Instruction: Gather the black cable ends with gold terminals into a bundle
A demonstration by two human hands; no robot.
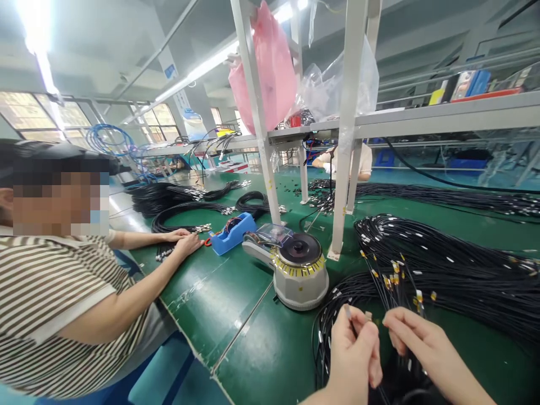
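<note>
My left hand (356, 344) is closed in a pinch at the lower right, gripping a thin black cable, whose dark end shows above the fingers. A small pale tip sticks up beside the thumb. Just right of it, my right hand (417, 337) has its thumb and fingers pressed together; what lies between them is hidden. Beyond both hands lies a bundle of black cables (392, 239), with several yellow-tagged ends (394, 275) pointing up near my right fingers. More looped black cables (337, 301) lie under and left of my left hand.
A round white tape dispenser (300, 281) stands left of my hands, beside a blue tape holder (232, 233). A co-worker in a striped shirt (63, 292) sits at left, hands on the green table (253, 349). Shelf posts (341, 169) rise from the tabletop.
</note>
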